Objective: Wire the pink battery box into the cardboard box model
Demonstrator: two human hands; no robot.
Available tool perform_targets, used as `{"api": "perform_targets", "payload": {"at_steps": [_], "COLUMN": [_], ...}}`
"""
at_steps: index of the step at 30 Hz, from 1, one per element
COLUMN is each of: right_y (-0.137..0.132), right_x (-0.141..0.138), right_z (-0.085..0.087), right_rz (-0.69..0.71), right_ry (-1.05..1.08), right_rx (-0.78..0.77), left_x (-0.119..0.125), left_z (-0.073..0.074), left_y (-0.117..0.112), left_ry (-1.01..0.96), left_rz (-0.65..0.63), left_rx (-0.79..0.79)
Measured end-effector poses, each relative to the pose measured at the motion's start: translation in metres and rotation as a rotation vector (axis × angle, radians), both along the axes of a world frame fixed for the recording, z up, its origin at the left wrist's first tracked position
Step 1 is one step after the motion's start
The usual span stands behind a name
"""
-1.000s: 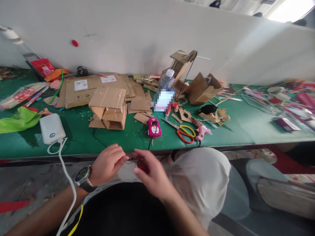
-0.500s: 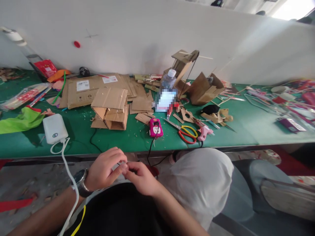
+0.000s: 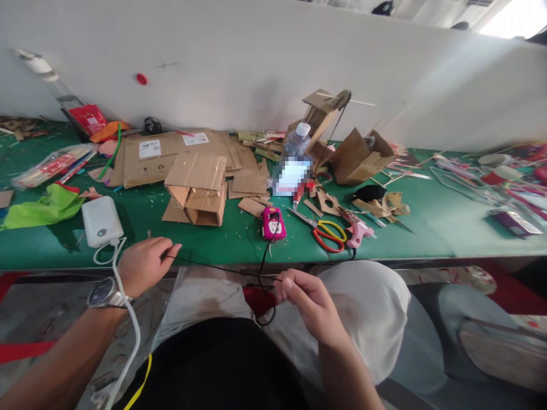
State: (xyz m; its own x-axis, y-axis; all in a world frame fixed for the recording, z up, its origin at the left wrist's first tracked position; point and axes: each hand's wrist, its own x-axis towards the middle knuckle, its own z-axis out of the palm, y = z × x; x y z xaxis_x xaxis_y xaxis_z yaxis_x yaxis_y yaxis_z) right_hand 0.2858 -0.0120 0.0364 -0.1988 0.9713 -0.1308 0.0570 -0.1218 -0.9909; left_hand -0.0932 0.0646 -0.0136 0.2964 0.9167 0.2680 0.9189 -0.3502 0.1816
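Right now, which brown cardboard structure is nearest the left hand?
The open-fronted brown cardboard box, left of the tall cardboard tower and open-topped cardboard carton, closest to the bare left hand.

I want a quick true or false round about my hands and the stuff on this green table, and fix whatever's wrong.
1. The left hand and right hand hold a black cord stretched between them. True.
2. The watch is on the right arm. False: the watch is on the left arm.
3. The scissors lie beside the pink glue gun. True.
4. The bottle has a red cap. False: the cap is white.
5. A white cable is plugged into the white device. True.
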Motion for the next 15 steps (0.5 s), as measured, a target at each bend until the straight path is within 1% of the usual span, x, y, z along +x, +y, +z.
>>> {"api": "perform_targets", "payload": {"at_steps": [3, 7, 11, 15], "right_y": [-0.002, -0.003, -0.004, -0.008], "right_x": [0.008, 0.028, 0.060, 0.088], "right_z": [-0.003, -0.002, 0.006, 0.021], "right_rz": [-0.020, -0.096, -0.211, -0.369], "right_ry": [-0.008, -0.006, -0.005, 0.062], "right_rx": [-0.024, 0.008, 0.046, 0.157], "left_x": [-0.006, -0.006, -0.003, -0.003], "left_z": [0.001, 0.006, 0.011, 0.011], "left_y": [0.004, 0.007, 0.010, 0.018], "left_ry": [0.088, 0.138, 0.108, 0.014], "left_rz": [0.153, 0.344, 0.397, 0.410], "left_rx": [-0.034, -0.112, -0.167, -0.132]}}
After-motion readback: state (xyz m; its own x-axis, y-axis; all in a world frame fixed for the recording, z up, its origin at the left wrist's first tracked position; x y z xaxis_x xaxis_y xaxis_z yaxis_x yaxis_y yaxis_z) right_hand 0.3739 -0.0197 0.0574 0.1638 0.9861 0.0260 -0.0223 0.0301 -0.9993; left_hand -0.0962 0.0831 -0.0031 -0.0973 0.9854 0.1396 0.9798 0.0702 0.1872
